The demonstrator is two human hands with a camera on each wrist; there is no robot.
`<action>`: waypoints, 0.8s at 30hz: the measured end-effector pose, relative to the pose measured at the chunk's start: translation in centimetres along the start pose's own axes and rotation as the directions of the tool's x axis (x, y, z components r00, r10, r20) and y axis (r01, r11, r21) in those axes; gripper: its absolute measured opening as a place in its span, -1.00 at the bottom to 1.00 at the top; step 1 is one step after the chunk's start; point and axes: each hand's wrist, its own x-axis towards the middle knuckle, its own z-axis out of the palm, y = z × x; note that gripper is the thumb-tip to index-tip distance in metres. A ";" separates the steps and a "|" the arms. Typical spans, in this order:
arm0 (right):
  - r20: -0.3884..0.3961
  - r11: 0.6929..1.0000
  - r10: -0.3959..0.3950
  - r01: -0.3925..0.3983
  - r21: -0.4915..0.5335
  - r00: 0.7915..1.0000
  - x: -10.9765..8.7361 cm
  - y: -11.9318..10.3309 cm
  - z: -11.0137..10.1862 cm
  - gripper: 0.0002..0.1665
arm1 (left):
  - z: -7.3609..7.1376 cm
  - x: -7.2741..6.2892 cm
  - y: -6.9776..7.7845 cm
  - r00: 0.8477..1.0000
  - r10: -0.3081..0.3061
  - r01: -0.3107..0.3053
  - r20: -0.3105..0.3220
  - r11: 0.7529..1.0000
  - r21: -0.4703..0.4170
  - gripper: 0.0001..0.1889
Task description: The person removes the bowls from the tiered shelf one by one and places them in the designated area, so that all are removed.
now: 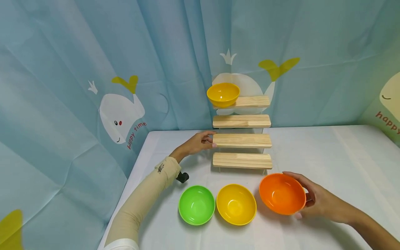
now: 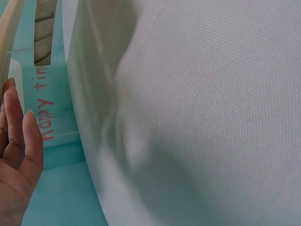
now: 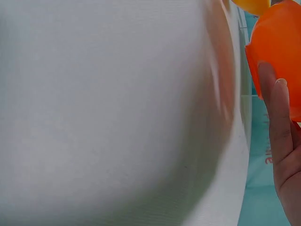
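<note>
An orange bowl [image 1: 282,194] is in my right hand [image 1: 315,201], which grips it at its right side. In the right wrist view, fingers [image 3: 281,117] lie along the outside of the orange bowl [image 3: 284,52], over its shadow on the cloth. My left hand [image 1: 198,142] holds the left end of a wooden shelf board [image 1: 242,140], second from the bottom of a tiered stand, thumb at the front edge. In the left wrist view the left hand [image 2: 19,155] reaches up to the board's edge [image 2: 9,33].
A green bowl [image 1: 197,205] and a yellow bowl [image 1: 236,205] stand side by side in front of the stand. Another yellow bowl [image 1: 223,94] sits on the left of the top board [image 1: 253,101]. A blue curtain [image 1: 175,69] hangs behind the white-covered table [image 1: 331,163].
</note>
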 end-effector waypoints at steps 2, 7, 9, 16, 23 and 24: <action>0.009 1.000 -0.011 0.011 0.008 1.000 -0.1 0.2 0.1 0.14 | 0.0 -0.1 0.1 1.000 -0.002 0.002 -0.002 1.000 0.000 -0.35; 0.032 0.999 -0.012 0.011 0.048 0.999 -0.2 0.4 0.3 0.14 | 0.0 -0.1 0.1 1.000 -0.006 0.006 -0.011 1.000 0.005 -0.36; 0.049 0.998 -0.011 0.008 0.068 0.999 -0.2 0.5 0.4 0.15 | 0.0 -0.1 0.1 1.000 -0.007 0.007 -0.011 1.000 0.004 -0.36; 0.072 0.998 0.001 -0.006 0.062 0.997 -0.4 0.5 0.8 0.16 | 0.0 -0.2 0.0 1.000 -0.003 0.003 -0.002 1.000 0.003 -0.33; 0.100 0.997 -0.003 -0.005 0.073 0.995 -0.4 0.7 1.1 0.17 | 0.1 -0.1 0.0 1.000 0.002 -0.002 -0.002 1.000 0.000 -0.35; 0.103 0.997 -0.004 -0.003 0.074 0.995 -0.4 0.8 1.1 0.17 | 0.1 -0.1 0.0 1.000 0.001 -0.001 -0.002 1.000 0.001 -0.36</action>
